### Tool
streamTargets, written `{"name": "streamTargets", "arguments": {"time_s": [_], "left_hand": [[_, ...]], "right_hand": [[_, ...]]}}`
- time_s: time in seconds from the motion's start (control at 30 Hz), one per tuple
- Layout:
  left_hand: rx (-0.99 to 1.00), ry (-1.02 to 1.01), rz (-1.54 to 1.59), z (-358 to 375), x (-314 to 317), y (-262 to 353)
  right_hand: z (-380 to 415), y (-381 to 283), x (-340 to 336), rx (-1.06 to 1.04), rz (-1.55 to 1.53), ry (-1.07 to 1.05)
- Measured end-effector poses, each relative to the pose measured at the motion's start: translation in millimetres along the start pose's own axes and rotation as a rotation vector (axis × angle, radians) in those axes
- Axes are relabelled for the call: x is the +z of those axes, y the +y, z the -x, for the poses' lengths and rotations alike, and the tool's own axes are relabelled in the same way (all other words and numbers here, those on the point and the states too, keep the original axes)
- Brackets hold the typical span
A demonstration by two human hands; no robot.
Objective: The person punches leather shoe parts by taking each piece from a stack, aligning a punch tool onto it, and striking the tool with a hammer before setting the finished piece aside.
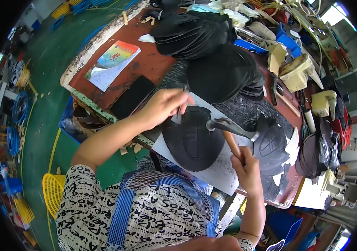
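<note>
L hand point(168, 105) is nearly shut, pinching a slim metal tool point(179, 112) by the far-left edge of a black, rounded flat panel point(193, 144) on a white sheet point(222, 178). R hand point(247, 169), nearer the body, is closed round a wood-handled, metal-headed hammer point(231, 144); its head is R of the tool, handle angled near-right. Head/panel contact: can't tell.
</note>
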State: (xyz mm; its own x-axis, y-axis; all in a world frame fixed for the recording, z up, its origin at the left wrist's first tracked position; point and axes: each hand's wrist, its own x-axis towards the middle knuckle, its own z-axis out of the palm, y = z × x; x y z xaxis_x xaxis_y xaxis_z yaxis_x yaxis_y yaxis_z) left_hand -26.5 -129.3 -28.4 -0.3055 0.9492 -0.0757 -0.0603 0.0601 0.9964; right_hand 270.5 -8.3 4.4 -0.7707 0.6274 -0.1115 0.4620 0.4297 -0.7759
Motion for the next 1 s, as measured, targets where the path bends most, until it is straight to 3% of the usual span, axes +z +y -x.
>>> {"name": "streamTargets", "arguments": {"time_s": [0.07, 0.13, 0.27, 0.53, 0.6, 0.77, 0.8, 0.83, 0.9, 1.0], "left_hand": [[-0.035, -0.04, 0.26, -16, -6, -15], [-0.053, -0.003, 0.293, -22, 4, -17], [0.049, -0.104, 0.122, -32, 15, -22], [0.033, -0.058, -0.009, -36, 16, -41], [0.142, -0.064, -0.272, -32, 17, -30], [0.524, 0.003, -0.682, -32, 31, -32], [0.525, -0.004, -0.714, -30, 32, -32], [0.528, -0.01, -0.748, -28, 32, -30], [0.524, -0.054, -0.785, -29, 29, -26], [0.042, -0.023, 0.017, -36, 18, -42]], "right_hand": [[-10, 11, 1, 0.014, -0.003, -0.096], [-15, 14, -4, 0.025, 0.013, -0.178], [-15, 12, -4, 0.092, -0.02, -0.18], [-31, 12, -17, 0.048, 0.163, -0.086], [-34, 7, -25, 0.011, 0.127, -0.037], [-33, -32, -20, -0.534, -0.633, 0.216], [-30, -33, -8, -0.489, -0.777, 0.261], [-34, -27, -9, -0.418, -0.349, 0.157], [-36, -17, -4, -0.194, 0.228, 0.024], [-33, 8, -2, -0.03, 0.091, 0.077]]}}
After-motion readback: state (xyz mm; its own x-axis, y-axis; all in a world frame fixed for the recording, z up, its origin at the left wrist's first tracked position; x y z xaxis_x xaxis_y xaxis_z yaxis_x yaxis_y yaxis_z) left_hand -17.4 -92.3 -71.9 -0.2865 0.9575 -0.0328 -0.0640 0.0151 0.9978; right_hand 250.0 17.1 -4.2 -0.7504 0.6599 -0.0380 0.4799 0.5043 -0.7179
